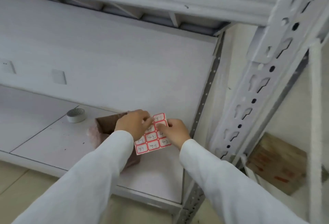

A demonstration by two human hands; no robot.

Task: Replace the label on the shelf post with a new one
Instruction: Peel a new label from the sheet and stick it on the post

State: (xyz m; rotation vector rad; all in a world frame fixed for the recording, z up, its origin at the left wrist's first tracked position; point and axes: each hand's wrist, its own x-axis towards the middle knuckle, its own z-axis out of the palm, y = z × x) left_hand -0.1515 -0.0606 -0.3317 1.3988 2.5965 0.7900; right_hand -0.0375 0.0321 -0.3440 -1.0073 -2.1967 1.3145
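White sleeves [99,166] lead to both hands [132,124], fingers [161,128] pinched on the label sheet [153,140]; a label is seemingly being peeled, the shelf post [252,99] unlabelled.

Tape roll [76,115]: grey-white, lies flat on the white shelf board [44,134], left of the brown box.
Brown box [108,125]: open-topped, stands on the same board, wrapped in translucent film.
Wall plates [58,76]: two white, on the rear wall.
Cardboard carton [277,163]: red markings, lower right behind the frame.
Floor [14,179]: beige tiles.
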